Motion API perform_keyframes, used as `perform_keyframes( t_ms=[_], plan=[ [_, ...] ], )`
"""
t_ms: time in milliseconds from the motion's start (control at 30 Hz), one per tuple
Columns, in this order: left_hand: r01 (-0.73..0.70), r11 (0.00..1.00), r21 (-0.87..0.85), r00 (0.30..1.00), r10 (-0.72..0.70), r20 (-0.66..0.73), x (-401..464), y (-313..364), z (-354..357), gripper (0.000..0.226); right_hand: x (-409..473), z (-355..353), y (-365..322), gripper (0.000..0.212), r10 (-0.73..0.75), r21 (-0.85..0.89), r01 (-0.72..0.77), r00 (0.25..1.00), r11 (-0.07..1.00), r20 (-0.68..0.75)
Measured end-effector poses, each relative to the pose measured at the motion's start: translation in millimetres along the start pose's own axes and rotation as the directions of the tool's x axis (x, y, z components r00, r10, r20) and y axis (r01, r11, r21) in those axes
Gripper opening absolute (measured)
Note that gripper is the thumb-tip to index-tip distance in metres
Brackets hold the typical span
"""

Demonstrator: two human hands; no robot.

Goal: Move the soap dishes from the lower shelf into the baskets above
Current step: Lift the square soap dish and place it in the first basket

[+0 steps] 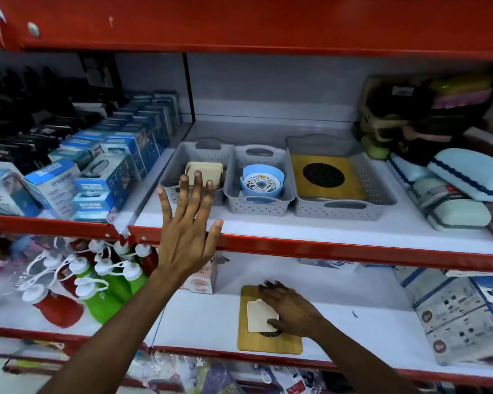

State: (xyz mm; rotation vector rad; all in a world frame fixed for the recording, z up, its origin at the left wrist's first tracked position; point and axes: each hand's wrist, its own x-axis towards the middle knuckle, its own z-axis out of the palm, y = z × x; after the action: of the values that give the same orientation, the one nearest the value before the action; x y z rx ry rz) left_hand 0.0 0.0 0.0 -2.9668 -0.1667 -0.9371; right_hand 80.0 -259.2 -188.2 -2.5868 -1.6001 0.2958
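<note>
Three grey perforated baskets stand on the upper shelf. The left basket holds a cream soap dish. The middle basket holds a blue round dish. The wide right basket holds a yellow wooden dish with a black grille. On the lower shelf lies a wooden dish with a cream soap dish on top. My right hand grips the cream dish. My left hand is spread flat, fingers apart, in front of the left basket.
Blue boxes fill the upper shelf's left; light blue cases sit at its right. Red and green bottles stand at the lower left, a pink-labelled box behind, grey boxes at the right. A red shelf edge runs between.
</note>
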Motion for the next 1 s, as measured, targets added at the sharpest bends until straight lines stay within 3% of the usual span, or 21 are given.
perform_keyframes(
  t_ms=[67, 200, 467, 567, 700, 867, 933, 1000],
  plan=[
    [0.004, 1.000, -0.008, 1.000, -0.004, -0.006, 1.4, -0.3, -1.8, 0.070, 3.8, 5.2, -1.0, 0.091, 0.117, 0.096, -0.132, 0.981, 0.987, 0.153],
    [-0.019, 1.000, 0.024, 1.000, 0.019, -0.001, 0.4, -2.2, 5.0, 0.070, 9.1, 11.2, -2.9, 0.098, 0.195, 0.074, -0.221, 0.944, 0.972, 0.265],
    [-0.020, 0.999, 0.031, 1.000, 0.021, -0.013, 1.9, -3.4, 7.4, 0.069, 13.0, 4.8, -3.1, 0.095, 0.201, 0.092, -0.229, 0.949, 0.969, 0.243],
    [-0.022, 0.999, 0.026, 1.000, 0.022, -0.018, 1.4, -3.9, 8.3, 0.069, 6.6, -10.3, -5.1, 0.095, 0.186, 0.147, -0.201, 0.976, 0.968, 0.113],
    [-0.010, 1.000, 0.022, 1.000, 0.011, -0.015, 1.2, -3.7, 8.1, 0.069, -13.7, -53.8, -20.3, 0.089, 0.100, 0.149, -0.067, 0.969, 0.987, -0.228],
    [0.000, 1.000, 0.001, 1.000, 0.000, -0.007, -0.5, -2.5, 6.8, 0.070, -41.1, -126.7, -52.6, 0.076, -0.137, -0.031, 0.154, 0.746, 0.988, -0.652],
    [0.003, 1.000, -0.010, 1.000, -0.003, -0.005, -1.1, -2.1, 6.4, 0.069, -46.1, -154.5, -64.4, 0.074, -0.156, -0.059, 0.165, 0.669, 0.985, -0.726],
    [0.000, 1.000, -0.025, 1.000, 0.000, -0.001, -1.7, -1.6, 5.3, 0.068, -46.7, -179.1, -72.9, 0.074, -0.100, -0.015, 0.136, 0.644, 0.991, -0.759]
  ],
)
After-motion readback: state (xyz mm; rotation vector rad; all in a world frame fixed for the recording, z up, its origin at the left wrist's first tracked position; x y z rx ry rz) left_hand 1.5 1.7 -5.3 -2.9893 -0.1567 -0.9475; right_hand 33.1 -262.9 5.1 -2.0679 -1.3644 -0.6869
